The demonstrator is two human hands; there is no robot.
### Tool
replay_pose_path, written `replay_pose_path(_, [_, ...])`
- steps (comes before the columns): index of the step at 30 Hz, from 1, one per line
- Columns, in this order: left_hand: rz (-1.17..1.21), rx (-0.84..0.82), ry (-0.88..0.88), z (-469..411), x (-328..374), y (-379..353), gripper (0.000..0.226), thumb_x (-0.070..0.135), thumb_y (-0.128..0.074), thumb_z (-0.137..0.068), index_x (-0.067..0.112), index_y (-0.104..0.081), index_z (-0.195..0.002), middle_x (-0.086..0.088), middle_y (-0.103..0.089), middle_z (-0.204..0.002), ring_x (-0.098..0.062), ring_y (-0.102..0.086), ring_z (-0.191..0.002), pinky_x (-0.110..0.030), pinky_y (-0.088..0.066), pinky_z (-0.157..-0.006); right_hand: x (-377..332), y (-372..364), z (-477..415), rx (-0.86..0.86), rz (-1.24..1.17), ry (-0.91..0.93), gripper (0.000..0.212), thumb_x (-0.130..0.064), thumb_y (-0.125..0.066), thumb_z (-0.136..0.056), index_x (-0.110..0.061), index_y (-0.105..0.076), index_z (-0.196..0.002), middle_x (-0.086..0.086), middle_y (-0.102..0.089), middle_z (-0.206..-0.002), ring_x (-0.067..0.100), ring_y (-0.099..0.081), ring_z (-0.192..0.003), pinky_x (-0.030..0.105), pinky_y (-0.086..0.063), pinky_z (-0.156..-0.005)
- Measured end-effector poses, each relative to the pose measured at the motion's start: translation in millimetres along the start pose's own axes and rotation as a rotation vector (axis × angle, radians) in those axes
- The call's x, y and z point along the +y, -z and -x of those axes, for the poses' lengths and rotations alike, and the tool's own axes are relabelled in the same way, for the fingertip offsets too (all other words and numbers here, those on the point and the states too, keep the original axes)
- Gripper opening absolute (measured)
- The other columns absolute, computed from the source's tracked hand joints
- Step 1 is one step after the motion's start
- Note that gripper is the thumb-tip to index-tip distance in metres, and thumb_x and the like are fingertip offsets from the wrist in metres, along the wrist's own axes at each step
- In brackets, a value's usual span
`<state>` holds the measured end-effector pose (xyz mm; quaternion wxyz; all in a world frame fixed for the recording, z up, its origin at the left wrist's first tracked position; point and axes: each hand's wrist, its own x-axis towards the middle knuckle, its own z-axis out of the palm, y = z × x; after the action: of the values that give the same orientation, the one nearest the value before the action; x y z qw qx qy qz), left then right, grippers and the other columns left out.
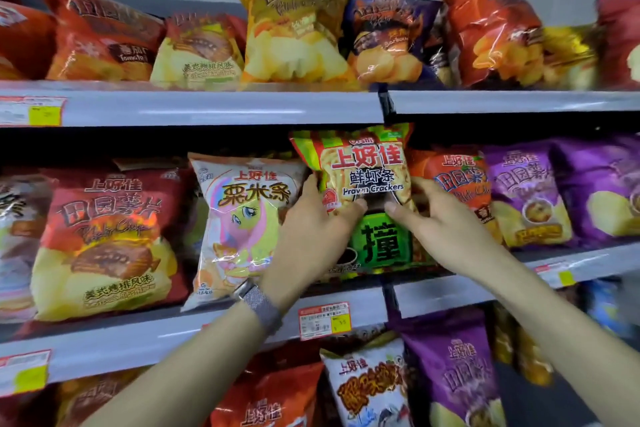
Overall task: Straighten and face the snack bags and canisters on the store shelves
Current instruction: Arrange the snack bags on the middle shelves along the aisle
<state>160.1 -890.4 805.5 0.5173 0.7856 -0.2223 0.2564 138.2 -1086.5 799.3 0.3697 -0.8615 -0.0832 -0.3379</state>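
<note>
**L hand (311, 218) + R hand (441, 218) on prawn cracker bag (363, 166)**

Grip: each hand clasps one side, thumbs on front.
Loc: middle shelf (207, 333), held over green bag (384, 243), betw. corn-stick bag (242, 218) & orange chip bag (457, 180).
Best: set upright, label fwd, flush w/ neighbours; light squeeze only.

A shop's snack aisle.
Grey tiered shelves (207, 107) carry rows of branded crisp bags (104, 246) facing outward, with red-and-yellow printed price labels (323, 321) fixed along the shelf edges.
</note>
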Motion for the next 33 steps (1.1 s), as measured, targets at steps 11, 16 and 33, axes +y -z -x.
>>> replay_pose_path(11, [-0.009,-0.076,0.056,-13.2,-13.9,-2.7,0.049,0.034,-0.068,-0.102,0.025,-0.044,-0.144,0.016,-0.070,-0.123,-0.011,-0.068,-0.114,-0.037,-0.054,-0.100,16.1,-27.4,-17.8,-0.029,-0.105,0.028,0.054,-0.045,-0.060,-0.103,-0.030,-0.045,-0.152,-0.030,-0.060,-0.116,0.001,-0.059,-0.114,0.031,-0.047,-0.100])
replay_pose_path(16, [-0.058,-0.165,0.027,-3.8,-23.0,0.7,0.032,0.031,-0.065,-0.103,0.037,-0.045,-0.128,0.015,-0.070,-0.123,-0.011,-0.068,-0.113,-0.046,-0.056,-0.103,32.8,-36.9,-5.6,-0.052,-0.148,0.002,0.062,-0.058,-0.058,-0.099,-0.032,-0.043,-0.153,-0.023,-0.065,-0.128,0.003,-0.062,-0.121,0.044,-0.051,-0.108])
replay_pose_path(33, [-0.269,-0.214,-0.052,40.5,-4.6,43.9,0.077,0.034,-0.069,-0.100,0.028,-0.028,-0.165,0.011,-0.039,-0.157,-0.015,-0.038,-0.149,-0.029,-0.035,-0.116,-4.6,-17.7,28.7,0.078,0.216,0.102,0.068,-0.048,-0.057,-0.102,-0.021,-0.034,-0.161,-0.007,-0.037,-0.161,0.010,-0.032,-0.146,0.025,-0.023,-0.116])
